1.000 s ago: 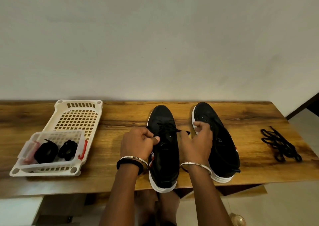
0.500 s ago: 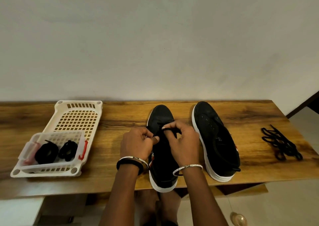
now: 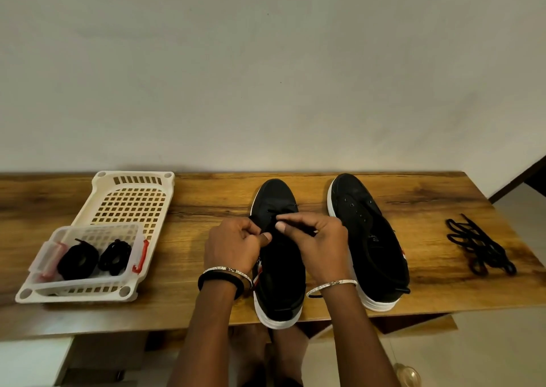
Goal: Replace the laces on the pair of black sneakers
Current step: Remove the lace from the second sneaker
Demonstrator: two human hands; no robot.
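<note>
Two black sneakers with white soles stand side by side on the wooden table [image 3: 206, 307], toes to the wall. The left sneaker [image 3: 279, 271] has a black lace [image 3: 273, 220] threaded through its front eyelets. My left hand [image 3: 233, 246] pinches that lace at the shoe's left side. My right hand [image 3: 317, 246] pinches the lace over the tongue. The right sneaker [image 3: 369, 239] has bare eyelets and no lace. A loose bundle of black laces [image 3: 480, 249] lies at the table's right end.
A cream perforated tray [image 3: 130, 197] sits at the left. In its near part stands a clear box [image 3: 88, 253] with red clips, which holds two coiled black laces [image 3: 78, 261]. The wall runs right behind the table. Floor shows below the front edge.
My right hand came off the right sneaker and moved left onto the left sneaker's lace. My left hand stayed put at that shoe's eyelets.
</note>
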